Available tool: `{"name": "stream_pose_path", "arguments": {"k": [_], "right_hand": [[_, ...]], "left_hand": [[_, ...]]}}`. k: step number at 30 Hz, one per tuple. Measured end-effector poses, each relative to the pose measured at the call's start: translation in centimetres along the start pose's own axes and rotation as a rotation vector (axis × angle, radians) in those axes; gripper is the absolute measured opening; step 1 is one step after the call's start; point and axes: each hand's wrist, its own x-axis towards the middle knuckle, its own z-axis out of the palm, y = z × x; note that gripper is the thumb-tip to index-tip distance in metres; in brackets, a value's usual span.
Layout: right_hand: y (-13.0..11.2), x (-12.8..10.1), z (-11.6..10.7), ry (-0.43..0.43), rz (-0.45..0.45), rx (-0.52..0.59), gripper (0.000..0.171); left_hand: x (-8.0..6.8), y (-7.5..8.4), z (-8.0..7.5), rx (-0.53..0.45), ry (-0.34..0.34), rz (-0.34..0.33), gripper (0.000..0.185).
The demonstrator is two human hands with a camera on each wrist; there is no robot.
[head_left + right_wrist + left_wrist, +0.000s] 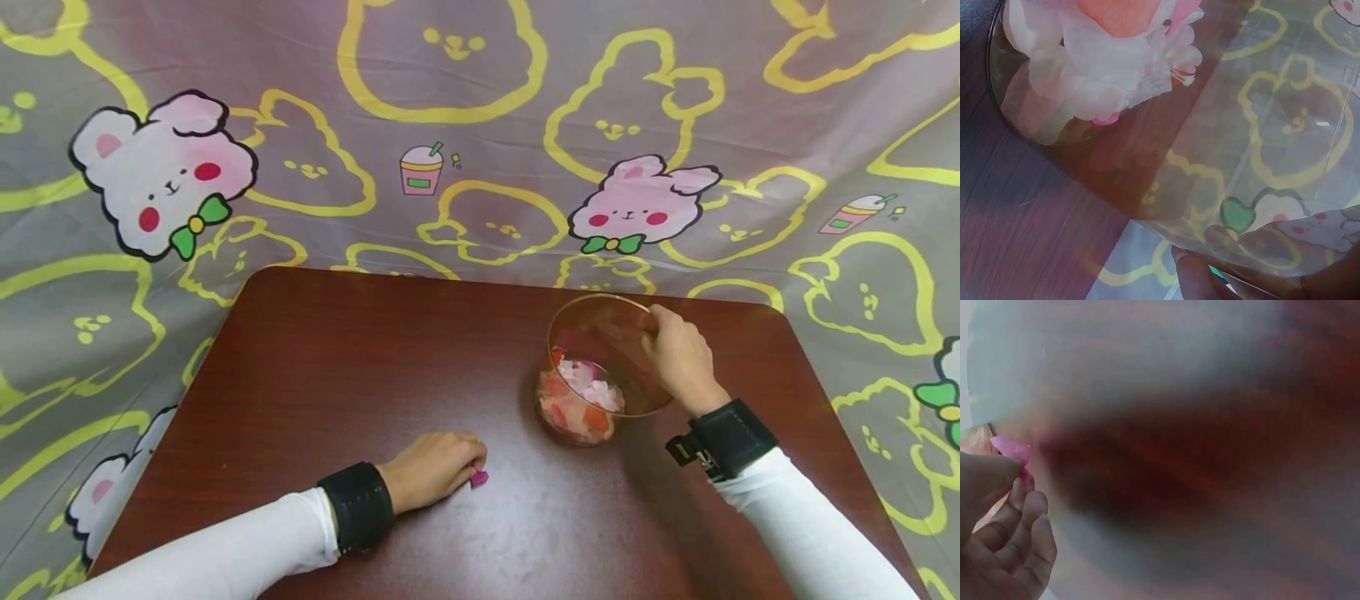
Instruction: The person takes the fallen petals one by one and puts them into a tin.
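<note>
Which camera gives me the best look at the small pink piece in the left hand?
The head view: the pink piece shows sharply at the left hand's fingertips on the table. The left wrist view shows it close but blurred; the right wrist view misses it.

A glass bowl (600, 367) of petals (581, 396) sits right of centre on the table (337, 358); one loose petal (478, 477) lies to its front-left.

table (337, 375): dark reddish-brown | petals (581, 396): pink, white, orange | loose petal (479, 478): probably magenta | backdrop (480, 125): grey, yellow outlines, pink bunnies
</note>
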Motion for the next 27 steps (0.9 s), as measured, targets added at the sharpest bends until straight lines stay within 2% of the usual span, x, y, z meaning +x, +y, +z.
{"name": "stream_pose_path", "arguments": {"k": [3, 6, 11, 16, 21, 27], "right_hand": [[0.1, -0.1, 0.0, 0.001, -0.002, 0.005, 0.008], [0.1, -0.1, -0.1, -0.001, -0.004, 0.003, 0.009], [0.1, 0.0, -0.2, -0.005, -0.004, -0.002, 0.01], [0.2, 0.0, -0.1, -0.006, -0.003, -0.004, 0.009], [0.3, 0.1, 0.0, -0.009, -0.003, 0.001, 0.01], [0.3, 0.1, 0.1, -0.008, 0.016, -0.011, 0.011]], "left_hand": [[0.5, -0.5, -1.1, 0.027, 0.043, 0.003, 0.013], [1.3, -1.0, -2.9, 0.053, 0.102, -0.011, 0.012], [3.2, -1.5, -6.5, 0.035, 0.186, -0.08, 0.006], [5.4, -1.9, -9.3, 0.042, 0.278, -0.085, 0.005], [7.6, -1.9, -12.0, 0.06, 0.316, -0.076, 0.004], [10.4, -0.4, -15.1, 0.075, 0.328, -0.068, 0.006]]}}
